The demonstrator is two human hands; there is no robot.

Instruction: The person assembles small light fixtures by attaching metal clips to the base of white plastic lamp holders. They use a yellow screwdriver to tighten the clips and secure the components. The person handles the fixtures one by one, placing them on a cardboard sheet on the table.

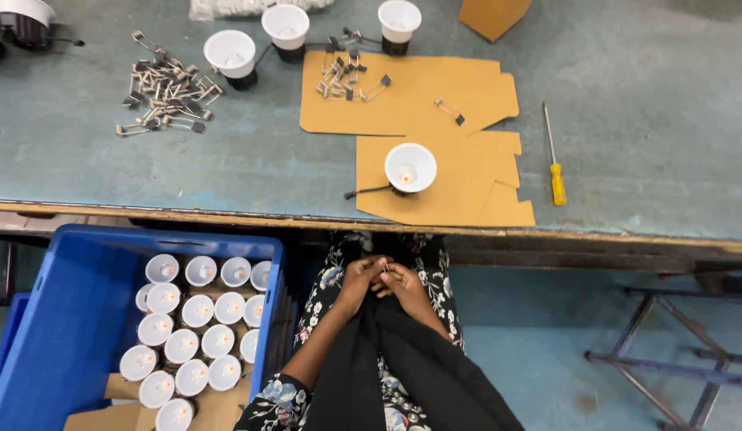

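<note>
worn teal paint covers the workbench, whose near edge runs across the middle of the view with a pale floor below it. both hands are down in the lap, beneath that near edge: the left hand and the right hand are pressed together, fingertips meeting around something small between them. it is too small to make out, and whether either hand truly grips it cannot be told.

on the bench, just above the hands, a white cone-shaped lamp fitting with a short black lead sits on flat cardboard sheets, close to the near edge. a few metal spring clips lie on the far part of the cardboard. three more white fittings stand along the far edge, and a larger heap of clips lies toward the far left corner. a yellow-handled screwdriver lies on bare paint to the right of the cardboard, well apart from the fitting.

left of the lap, below the bench edge, a blue plastic crate holds many white fittings packed upright in rows, on cardboard. a metal frame stands on the floor at the right.
</note>
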